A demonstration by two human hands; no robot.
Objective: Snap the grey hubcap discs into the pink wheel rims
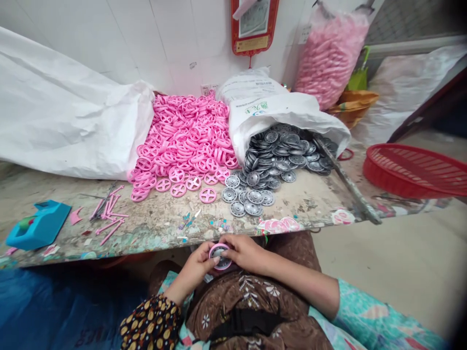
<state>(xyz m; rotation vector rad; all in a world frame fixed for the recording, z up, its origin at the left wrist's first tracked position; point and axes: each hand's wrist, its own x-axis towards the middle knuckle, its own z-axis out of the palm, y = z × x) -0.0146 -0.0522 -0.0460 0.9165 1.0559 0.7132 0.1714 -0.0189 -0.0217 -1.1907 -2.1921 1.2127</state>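
Below the table's front edge, over my lap, both hands grip one small wheel (220,256): a pink ring with a grey disc set inside it. My left hand (197,268) pinches its left side with thumb and fingers. My right hand (245,252) closes over its right and top. On the table above lies a heap of pink spoked rings (186,141) spilling from a white sack. Beside it, grey discs (277,155) pour out of a second white sack (277,113).
A worn table edge (160,238) runs across in front of me. Pink rods (109,214) and a blue plastic piece (38,224) lie at the left. A red basket (416,170) stands at the right, with a long metal bar (346,181) near it.
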